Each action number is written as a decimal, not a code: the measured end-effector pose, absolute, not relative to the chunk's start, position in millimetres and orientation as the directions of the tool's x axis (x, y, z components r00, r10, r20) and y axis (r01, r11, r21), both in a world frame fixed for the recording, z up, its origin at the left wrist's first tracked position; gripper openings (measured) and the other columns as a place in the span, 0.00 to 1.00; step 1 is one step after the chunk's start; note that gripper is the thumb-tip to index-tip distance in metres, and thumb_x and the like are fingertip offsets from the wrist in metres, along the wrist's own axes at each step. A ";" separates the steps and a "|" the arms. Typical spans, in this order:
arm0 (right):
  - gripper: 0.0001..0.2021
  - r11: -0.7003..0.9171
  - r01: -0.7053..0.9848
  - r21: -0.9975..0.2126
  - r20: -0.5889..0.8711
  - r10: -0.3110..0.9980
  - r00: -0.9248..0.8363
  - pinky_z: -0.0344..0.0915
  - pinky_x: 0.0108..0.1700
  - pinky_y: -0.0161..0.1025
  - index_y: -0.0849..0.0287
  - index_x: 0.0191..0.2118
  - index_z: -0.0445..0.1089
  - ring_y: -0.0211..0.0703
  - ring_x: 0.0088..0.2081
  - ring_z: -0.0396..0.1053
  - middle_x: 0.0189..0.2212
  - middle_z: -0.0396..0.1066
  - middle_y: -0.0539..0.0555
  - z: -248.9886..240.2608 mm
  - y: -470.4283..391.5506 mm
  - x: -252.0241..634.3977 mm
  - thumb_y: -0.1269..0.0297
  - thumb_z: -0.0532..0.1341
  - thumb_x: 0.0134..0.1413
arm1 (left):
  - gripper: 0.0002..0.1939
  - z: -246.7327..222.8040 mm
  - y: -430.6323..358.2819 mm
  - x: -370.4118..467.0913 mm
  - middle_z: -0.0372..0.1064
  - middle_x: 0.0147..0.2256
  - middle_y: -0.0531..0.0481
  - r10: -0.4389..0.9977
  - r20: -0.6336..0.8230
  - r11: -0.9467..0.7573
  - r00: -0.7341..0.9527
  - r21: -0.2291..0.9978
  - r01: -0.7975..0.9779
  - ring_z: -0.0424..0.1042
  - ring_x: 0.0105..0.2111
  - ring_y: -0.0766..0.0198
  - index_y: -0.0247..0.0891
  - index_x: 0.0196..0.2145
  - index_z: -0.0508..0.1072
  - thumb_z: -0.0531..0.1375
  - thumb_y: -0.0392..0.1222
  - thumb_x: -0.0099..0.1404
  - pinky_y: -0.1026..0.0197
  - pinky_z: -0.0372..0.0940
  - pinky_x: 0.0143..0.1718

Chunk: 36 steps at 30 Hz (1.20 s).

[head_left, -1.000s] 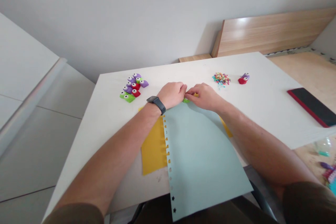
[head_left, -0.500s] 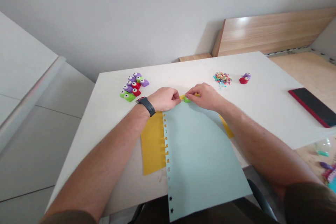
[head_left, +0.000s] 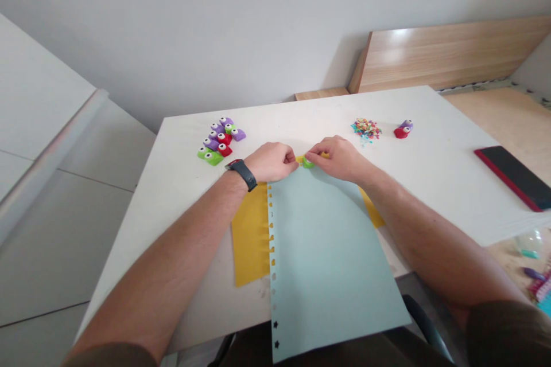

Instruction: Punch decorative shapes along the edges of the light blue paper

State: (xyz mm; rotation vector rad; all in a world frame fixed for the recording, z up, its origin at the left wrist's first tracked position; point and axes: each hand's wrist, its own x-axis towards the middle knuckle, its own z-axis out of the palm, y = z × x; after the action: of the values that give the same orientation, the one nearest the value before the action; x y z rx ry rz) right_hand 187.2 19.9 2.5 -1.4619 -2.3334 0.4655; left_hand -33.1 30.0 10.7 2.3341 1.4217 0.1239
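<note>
A light blue sheet of paper (head_left: 327, 252) with a row of punched shapes along its left edge reaches from between my hands over the table's front edge. My right hand (head_left: 338, 156) is closed on a green craft punch (head_left: 308, 162) at the far edge of the sheet; the fingers partly cover it. My left hand (head_left: 275, 161), with a dark watch on the wrist, is closed at the far left corner of the sheet, fingertips pinching its edge. Beneath lies a yellow sheet (head_left: 250, 235), mostly covered by the blue one.
Several purple, red and green punches (head_left: 220, 140) stand at the back left of the white table (head_left: 430, 183). A heap of coloured confetti (head_left: 365, 129) lies at the back right, beside a red punch (head_left: 402, 132) and a purple one. A black-and-red phone-like slab (head_left: 514, 176) rests near the right edge.
The near end of the blue sheet has shifted slightly left. Both hands keep nearly the same place and hold, and the view has moved a little.
</note>
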 end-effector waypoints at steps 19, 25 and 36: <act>0.14 0.397 0.805 -0.441 0.106 0.914 -0.392 0.62 0.45 0.39 0.54 0.35 0.81 0.43 0.38 0.73 0.35 0.80 0.53 2.9 16.7 183.0 0.55 0.60 0.65 | 0.16 12.5 33.7 -0.2 0.78 0.33 0.47 0.901 0.129 -0.424 0.415 0.470 0.774 0.73 0.31 0.59 0.39 0.36 0.74 0.52 0.48 0.75 0.58 0.58 0.32; 0.15 0.412 0.793 -0.448 0.116 0.907 -0.405 0.62 0.47 0.39 0.54 0.35 0.81 0.44 0.40 0.74 0.36 0.81 0.53 0.3 18.0 182.4 0.54 0.59 0.65 | 0.17 9.3 35.6 -2.6 0.78 0.33 0.47 0.905 0.111 -0.411 0.411 0.471 0.780 0.73 0.32 0.59 0.39 0.36 0.75 0.51 0.48 0.75 0.58 0.58 0.33; 0.15 0.402 0.786 -0.470 0.119 0.911 -0.395 0.60 0.41 0.38 0.55 0.33 0.79 0.43 0.36 0.73 0.34 0.81 0.52 1.4 17.5 182.0 0.54 0.59 0.65 | 0.18 6.5 38.9 0.7 0.77 0.32 0.47 0.887 0.133 -0.449 0.442 0.469 0.760 0.72 0.31 0.59 0.39 0.34 0.74 0.50 0.49 0.75 0.57 0.57 0.32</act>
State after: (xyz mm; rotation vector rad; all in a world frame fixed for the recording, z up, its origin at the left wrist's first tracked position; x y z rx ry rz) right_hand 182.0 17.5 1.4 -1.4650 -2.3070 0.4856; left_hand 0.7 38.9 6.5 2.3581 1.4057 0.5200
